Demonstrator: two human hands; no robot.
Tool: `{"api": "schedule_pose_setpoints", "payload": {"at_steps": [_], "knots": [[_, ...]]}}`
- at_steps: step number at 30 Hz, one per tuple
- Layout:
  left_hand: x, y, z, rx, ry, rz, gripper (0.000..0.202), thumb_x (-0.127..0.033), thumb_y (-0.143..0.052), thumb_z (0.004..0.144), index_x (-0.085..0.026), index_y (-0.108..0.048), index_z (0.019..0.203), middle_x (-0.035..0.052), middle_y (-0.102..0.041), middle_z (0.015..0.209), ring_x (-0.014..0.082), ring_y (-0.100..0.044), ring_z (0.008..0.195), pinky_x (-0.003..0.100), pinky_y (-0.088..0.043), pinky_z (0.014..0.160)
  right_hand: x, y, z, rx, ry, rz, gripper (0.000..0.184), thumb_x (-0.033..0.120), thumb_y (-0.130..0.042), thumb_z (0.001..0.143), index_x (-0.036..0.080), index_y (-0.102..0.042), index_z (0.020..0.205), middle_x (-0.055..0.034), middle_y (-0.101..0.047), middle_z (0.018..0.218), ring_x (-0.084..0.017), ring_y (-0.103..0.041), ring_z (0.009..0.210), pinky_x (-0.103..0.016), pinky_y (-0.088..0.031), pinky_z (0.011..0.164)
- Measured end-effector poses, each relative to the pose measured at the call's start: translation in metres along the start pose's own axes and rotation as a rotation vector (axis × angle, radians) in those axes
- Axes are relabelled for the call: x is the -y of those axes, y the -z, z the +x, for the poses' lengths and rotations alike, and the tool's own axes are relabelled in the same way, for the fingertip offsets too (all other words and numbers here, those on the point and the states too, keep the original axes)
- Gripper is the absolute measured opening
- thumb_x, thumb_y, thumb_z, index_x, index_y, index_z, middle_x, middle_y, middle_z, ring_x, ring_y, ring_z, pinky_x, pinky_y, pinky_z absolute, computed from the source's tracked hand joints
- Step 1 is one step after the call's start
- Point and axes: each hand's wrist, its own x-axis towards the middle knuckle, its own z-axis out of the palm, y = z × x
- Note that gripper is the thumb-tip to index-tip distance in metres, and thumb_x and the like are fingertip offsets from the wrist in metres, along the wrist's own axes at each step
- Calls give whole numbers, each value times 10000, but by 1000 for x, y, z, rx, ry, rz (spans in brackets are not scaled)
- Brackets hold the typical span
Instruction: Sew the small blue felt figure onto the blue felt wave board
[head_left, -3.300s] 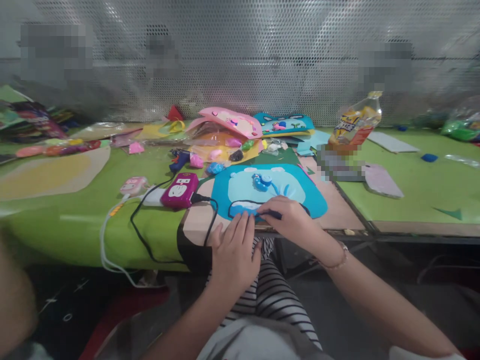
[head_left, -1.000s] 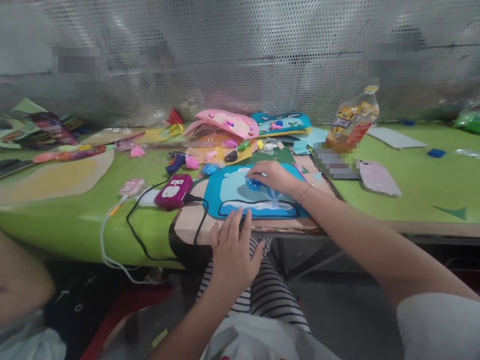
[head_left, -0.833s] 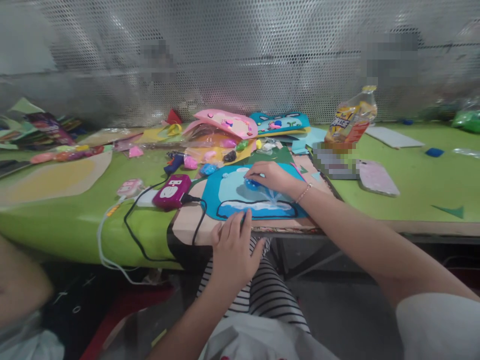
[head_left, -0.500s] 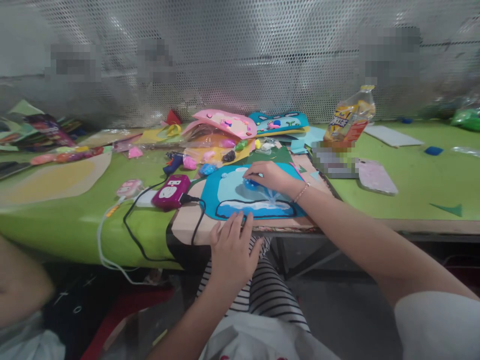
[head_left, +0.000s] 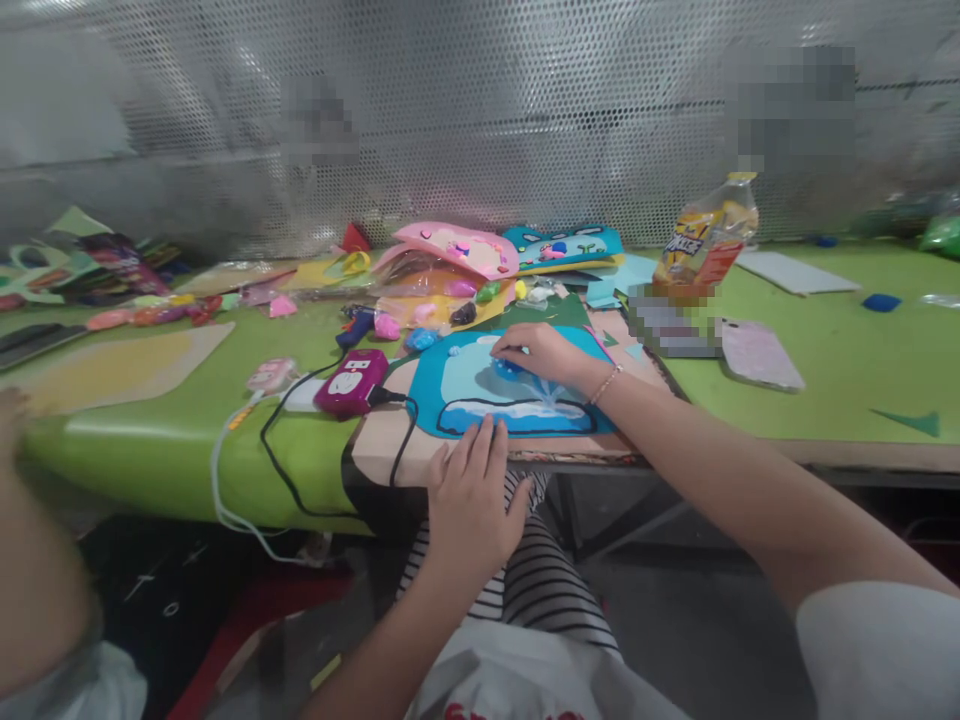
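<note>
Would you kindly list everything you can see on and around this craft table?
felt picture: one, blue, at table's near edge
small piece: one, dark blue, on the picture
device: one, purple, left of picture
cable: one, black, hanging off edge
bottle: one, orange label, right rear
phone: one, pink case, right
table: one, green
another person's arm: one, far left
left hand: flat, picture's near edge
right hand: fingertips on small piece

Bare left hand (head_left: 472,500) & right hand (head_left: 540,352), forearms bare too; thin bracelet (head_left: 609,380) on R wrist. White short sleeve (head_left: 877,640) on R upper arm, matching white top (head_left: 517,690) w/ bit of red print at its lower edge. Lap covered in striped fabric (head_left: 525,590), black/white, narrow horiz. stripes.
</note>
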Motion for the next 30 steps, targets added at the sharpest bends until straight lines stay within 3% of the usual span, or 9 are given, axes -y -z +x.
{"api": "schedule_pose_setpoints", "payload": {"at_steps": [10,16,22,30], "knots": [[0,-1,2,14,29,-28,492,-428,-418,880,-216,-470,1321,60,-490,1353,257,-456,1206,450,-255,1008,-1,0,-1,5,11,12,200,212,-489,865,202,-688,869,-42,-688,893,-155,-624,832,-283,-480,763],[9,2,0,10,7,-79,691,-425,-440,871,-79,-233,1432,139,-384,1421,237,-399,1270,393,-262,1049,-4,-1,1,5,-10,23,202,221,-489,862,213,-691,871,-35,-687,899,-150,-625,832,-278,-478,772],[7,0,1,24,-33,-38,511,-403,-410,892,-177,-430,1350,51,-468,1372,236,-434,1235,422,-227,1058,-2,0,2,-3,-21,35,186,213,-512,850,189,-697,856,-47,-692,880,-147,-624,782,-266,-480,732],[2,-6,0,-36,-21,0,468,-354,-424,892,-158,-476,1314,92,-536,1299,240,-455,1219,434,-220,1054,0,0,2,2,-49,39,174,214,-521,844,212,-695,838,-28,-694,879,-141,-623,784,-263,-476,735]]}}
